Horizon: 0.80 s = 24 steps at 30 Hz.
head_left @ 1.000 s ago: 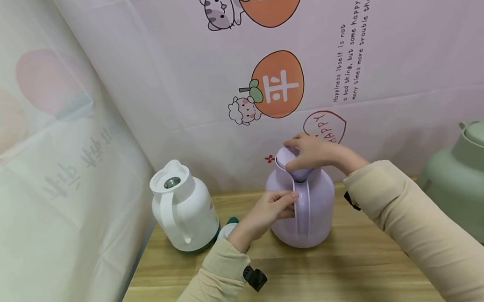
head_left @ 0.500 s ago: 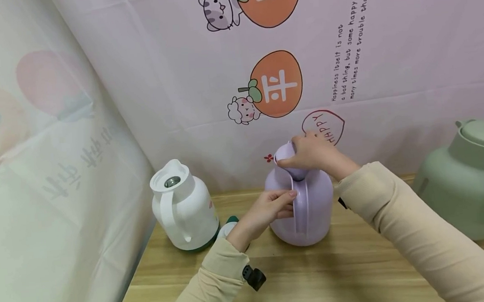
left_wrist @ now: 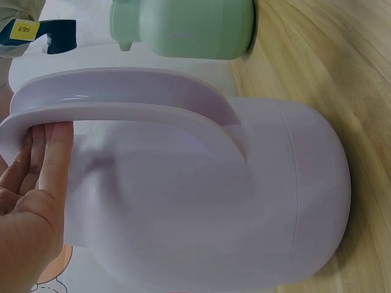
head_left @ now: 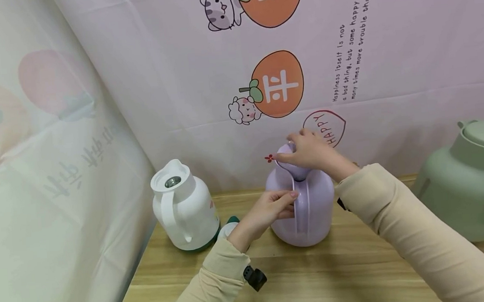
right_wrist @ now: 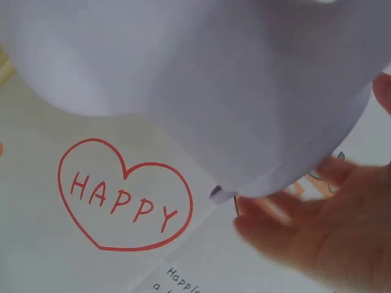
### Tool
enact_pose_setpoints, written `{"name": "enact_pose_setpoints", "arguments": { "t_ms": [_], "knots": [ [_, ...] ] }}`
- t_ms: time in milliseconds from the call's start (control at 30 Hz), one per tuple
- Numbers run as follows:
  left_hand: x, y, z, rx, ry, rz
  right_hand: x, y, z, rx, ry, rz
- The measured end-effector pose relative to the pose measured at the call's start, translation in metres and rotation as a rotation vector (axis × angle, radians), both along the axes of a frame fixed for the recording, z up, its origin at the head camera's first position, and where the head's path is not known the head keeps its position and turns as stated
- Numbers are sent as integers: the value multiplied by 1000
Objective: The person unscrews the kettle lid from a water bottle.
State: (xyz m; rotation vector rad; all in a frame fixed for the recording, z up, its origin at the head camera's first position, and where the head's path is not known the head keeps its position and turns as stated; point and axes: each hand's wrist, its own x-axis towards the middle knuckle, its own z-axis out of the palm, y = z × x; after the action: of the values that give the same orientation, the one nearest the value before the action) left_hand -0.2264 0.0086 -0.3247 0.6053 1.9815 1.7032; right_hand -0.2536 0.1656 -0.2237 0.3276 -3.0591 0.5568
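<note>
A lilac thermos jug (head_left: 319,206) stands upright on the wooden table in the head view. Thumb and fingers of my left hand (head_left: 270,207) pinch its handle (head_left: 302,212) from the left. In the left wrist view, the fingers (left_wrist: 56,159) reach straight under the handle near its top end. My right hand (head_left: 310,150) lies over the jug's round lid (head_left: 285,149), thumb at the left side and fingers spread round the far edge. The right wrist view shows blurred fingers (right_wrist: 287,226) close around the jug's rim. The hand hides much of the lid.
To the left stands a white thermos jug (head_left: 199,201) with its top uncovered. Beside it lies a small white-and-green lid (head_left: 227,230), partly behind my left wrist. A large green jug (head_left: 463,187) stands at the right. A printed cloth (head_left: 204,93) hangs close behind.
My right hand has turned on the lid, its thumb shifting up and left while the forearm moved slightly left. The left hand keeps its hold on the handle.
</note>
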Motion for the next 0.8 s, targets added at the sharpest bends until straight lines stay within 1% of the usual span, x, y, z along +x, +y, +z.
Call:
{"name": "enact_pose_setpoints", "arguments": {
  "t_ms": [67,133,200,233,300,367,567,633,667,700,733,800],
  "knots": [
    [0,0,0,-3,5,1,3,-2,-1,29,21,-79],
    [0,0,0,-3,7,4,5,-2,-2,47,23,-128],
    [0,1,0,-5,10,7,6,-2,-3,52,21,-136],
    [0,0,0,-7,10,8,5,-1,-4,48,16,-128],
    [-1,0,-1,-10,7,8,3,1,-4,38,5,-94],
    [-1,0,-2,-7,7,5,1,5,-5,22,-4,-38],
    [-3,1,-4,10,-4,-1,-4,20,-9,-65,-9,200],
    [-3,1,-3,8,-9,0,-3,22,-9,-90,-28,246],
    [-3,1,-3,10,-9,-1,-3,22,-10,-103,-35,248],
    [-3,1,-3,10,-9,-1,-3,21,-10,-116,-35,232],
    [-3,1,-3,8,-8,0,-2,19,-9,-118,-26,197],
    [-2,1,-2,6,-7,2,-1,15,-9,-98,3,95]
  ]
}}
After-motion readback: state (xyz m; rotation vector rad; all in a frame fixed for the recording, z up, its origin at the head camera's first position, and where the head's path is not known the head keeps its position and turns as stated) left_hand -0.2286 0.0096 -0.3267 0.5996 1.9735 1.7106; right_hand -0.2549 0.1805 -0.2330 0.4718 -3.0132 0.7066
